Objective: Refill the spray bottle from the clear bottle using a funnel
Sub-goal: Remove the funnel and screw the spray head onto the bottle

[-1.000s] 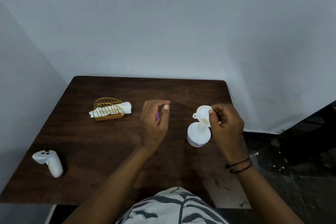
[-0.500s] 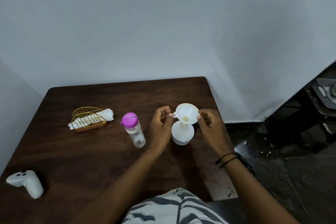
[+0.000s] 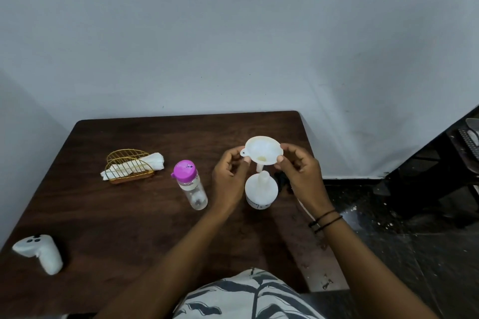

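Note:
A white funnel (image 3: 263, 149) hangs just above the white spray bottle (image 3: 261, 191), which stands capless on the dark wooden table (image 3: 116, 215). The funnel's stem sits at the bottle's neck, slightly to its left; whether they touch is unclear. My left hand (image 3: 229, 179) pinches the funnel's left rim by its small tab. On the opposite rim, my right hand (image 3: 300, 173) grips with its fingertips. The clear bottle (image 3: 193, 186) with a purple cap stands upright to the left of my left hand, with nothing touching it.
A gold wire holder (image 3: 128, 167) with white napkins sits at the back left. A white controller (image 3: 39, 251) lies at the front left. A dark object (image 3: 281, 180) is partly hidden behind my right hand. The table's right edge is close to the spray bottle.
The view has shifted. My left hand left the clear bottle and joined the right on the funnel. The funnel, seated in the spray bottle half a second ago, is now raised slightly.

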Demonstrator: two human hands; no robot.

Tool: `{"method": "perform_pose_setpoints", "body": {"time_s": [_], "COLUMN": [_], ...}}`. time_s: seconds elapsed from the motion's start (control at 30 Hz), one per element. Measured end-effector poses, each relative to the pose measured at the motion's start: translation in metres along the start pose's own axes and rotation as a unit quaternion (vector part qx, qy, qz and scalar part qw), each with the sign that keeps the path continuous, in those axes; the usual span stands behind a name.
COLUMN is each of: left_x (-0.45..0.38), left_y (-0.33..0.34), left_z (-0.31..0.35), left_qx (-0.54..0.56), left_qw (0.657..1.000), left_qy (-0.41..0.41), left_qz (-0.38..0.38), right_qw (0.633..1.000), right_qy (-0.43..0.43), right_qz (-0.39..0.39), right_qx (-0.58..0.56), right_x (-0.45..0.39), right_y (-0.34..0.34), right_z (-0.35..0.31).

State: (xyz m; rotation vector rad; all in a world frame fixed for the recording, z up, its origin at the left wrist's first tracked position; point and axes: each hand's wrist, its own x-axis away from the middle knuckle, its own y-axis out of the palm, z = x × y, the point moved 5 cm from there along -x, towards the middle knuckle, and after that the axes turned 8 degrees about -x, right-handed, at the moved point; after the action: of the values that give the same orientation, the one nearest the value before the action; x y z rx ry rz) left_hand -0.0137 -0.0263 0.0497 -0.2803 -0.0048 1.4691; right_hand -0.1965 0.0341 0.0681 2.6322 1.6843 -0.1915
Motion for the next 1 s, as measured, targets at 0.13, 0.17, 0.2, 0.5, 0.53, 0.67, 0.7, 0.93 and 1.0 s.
{"method": "perform_pose_setpoints", "body": {"time_s": [0.13,0.17,0.2,0.5,0.53,0.67,0.7,0.93,1.0], "left_x": [-0.012,-0.014,-0.017,-0.03,-0.03,-0.033,-0.033,-0.032,-0.032], "left_y": [-0.004,-0.005,-0.006,-0.002,-0.002,0.002,0.002,0.003,0.003], "left_z": [0.006,0.006,0.005,-0.05,-0.056,-0.077,-0.081,-0.1,-0.103], "left_qx": [0.02,0.023,0.024,0.073,0.073,0.047,0.033,-0.022,-0.023], "left_qw": [0.998,0.998,0.997,0.966,0.96,0.943,0.938,0.919,0.916], "left_qy": [-0.012,-0.015,-0.021,-0.222,-0.242,-0.308,-0.323,-0.382,-0.389], "left_qz": [0.052,0.062,0.073,0.114,0.117,0.118,0.118,0.097,0.093], "right_qw": [0.999,0.999,0.999,0.989,0.986,0.975,0.971,0.949,0.939], "right_qy": [-0.011,-0.017,-0.021,0.04,0.046,0.077,0.084,0.152,0.172], "right_qz": [-0.022,-0.031,-0.04,-0.127,-0.137,-0.173,-0.186,-0.246,-0.264], "right_qx": [-0.024,-0.022,-0.016,0.071,0.08,0.113,0.121,0.127,0.137], "right_x": [-0.018,-0.022,-0.027,-0.075,-0.078,-0.09,-0.092,-0.098,-0.101], "right_y": [0.012,0.016,0.019,0.054,0.058,0.071,0.074,0.089,0.091], "right_z": [-0.014,-0.017,-0.018,0.032,0.039,0.06,0.065,0.097,0.105]}}
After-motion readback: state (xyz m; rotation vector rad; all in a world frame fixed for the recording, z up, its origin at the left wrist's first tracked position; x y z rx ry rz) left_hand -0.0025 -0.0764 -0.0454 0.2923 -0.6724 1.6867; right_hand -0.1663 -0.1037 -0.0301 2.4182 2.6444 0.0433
